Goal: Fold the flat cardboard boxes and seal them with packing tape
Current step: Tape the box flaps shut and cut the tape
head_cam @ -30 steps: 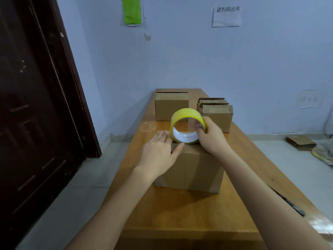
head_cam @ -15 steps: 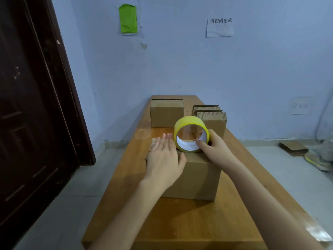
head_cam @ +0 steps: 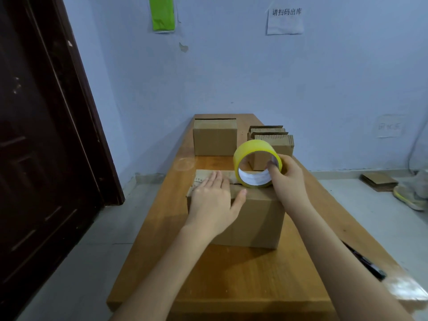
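taping the top seam of the near cardboard box

the cardboard box stands on the wooden surface; the left hand lies flat with straight fingers on the box's top flaps, and the right hand pinches the yellow tape roll, upright on the box top's right part. to do it well, i judge: keep the flaps pressed shut, draw the roll along the seam, smoothing behind it.
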